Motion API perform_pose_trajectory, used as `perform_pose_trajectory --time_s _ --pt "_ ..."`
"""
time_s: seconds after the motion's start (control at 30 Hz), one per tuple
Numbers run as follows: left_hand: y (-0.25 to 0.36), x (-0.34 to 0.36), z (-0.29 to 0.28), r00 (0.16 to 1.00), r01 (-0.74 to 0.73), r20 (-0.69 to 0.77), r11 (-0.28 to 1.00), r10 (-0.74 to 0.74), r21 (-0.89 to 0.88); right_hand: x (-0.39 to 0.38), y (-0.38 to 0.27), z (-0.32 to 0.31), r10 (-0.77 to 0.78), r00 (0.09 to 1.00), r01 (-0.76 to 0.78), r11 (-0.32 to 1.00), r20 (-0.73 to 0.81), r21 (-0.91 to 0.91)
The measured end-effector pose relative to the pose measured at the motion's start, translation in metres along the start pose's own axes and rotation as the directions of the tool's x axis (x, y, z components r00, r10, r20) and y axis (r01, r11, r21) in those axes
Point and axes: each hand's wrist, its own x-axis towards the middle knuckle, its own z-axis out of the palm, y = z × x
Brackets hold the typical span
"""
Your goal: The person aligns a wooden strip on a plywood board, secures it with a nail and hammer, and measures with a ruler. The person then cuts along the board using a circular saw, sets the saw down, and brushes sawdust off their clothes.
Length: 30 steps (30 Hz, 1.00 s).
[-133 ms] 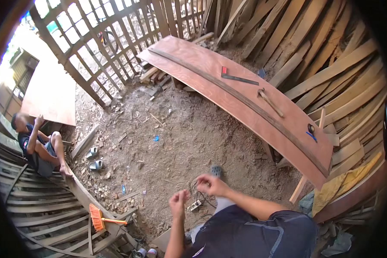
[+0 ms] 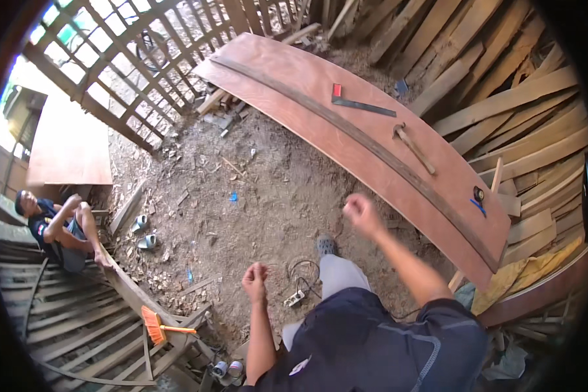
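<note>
My left hand (image 2: 255,282) is raised over the dirt floor with its fingers pinched together. Whatever they may hold is too small to make out. Farther forward and to the right, my right hand (image 2: 363,217) is closed too, slightly blurred, its fingertips curled together near the edge of a long reddish plywood sheet (image 2: 274,72). On that sheet lie a long dark wood strip (image 2: 346,134), a try square (image 2: 366,106) with a red handle, a claw hammer (image 2: 414,149) and a tape measure (image 2: 479,194) beside a small blue item.
A power strip (image 2: 294,298) with a coiled cable lies by my feet. To the left, a person (image 2: 55,225) sits near slippers (image 2: 144,234) and an orange broom (image 2: 155,326). Planks (image 2: 503,98) lean at the right; a slatted fence (image 2: 144,65) stands at the back.
My right hand has moved forward and to the right, away from my left hand. My left hand has shifted slightly left and forward. The seated person's raised arm has come down.
</note>
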Motion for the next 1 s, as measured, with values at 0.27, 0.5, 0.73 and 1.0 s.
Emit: perform_pose_trajectory --time_s 0.27,0.5,0.73,1.0 --pt "-0.093 -0.019 -0.02 0.796 0.384 -0.461 0.916 -0.391 -0.115 0.205 0.107 -0.345 -0.041 0.863 -0.442 0.426 -0.504 -0.79" --pt "-0.085 -0.048 -0.023 0.555 0.574 -0.65 0.805 -0.52 -0.154 0.235 0.142 -0.336 0.081 0.918 -0.388 0.389 -0.389 -0.835" --pt "-0.076 0.274 0.045 0.709 0.429 -0.59 0.9 -0.387 -0.074 0.238 0.096 -0.249 0.152 0.86 -0.486 0.539 -0.488 -0.688" --pt "0.259 0.835 0.314 0.88 -0.356 -0.169 0.852 0.444 0.384 0.434 -0.01 -0.061 0.502 0.532 -0.552 0.816 -0.682 0.169"
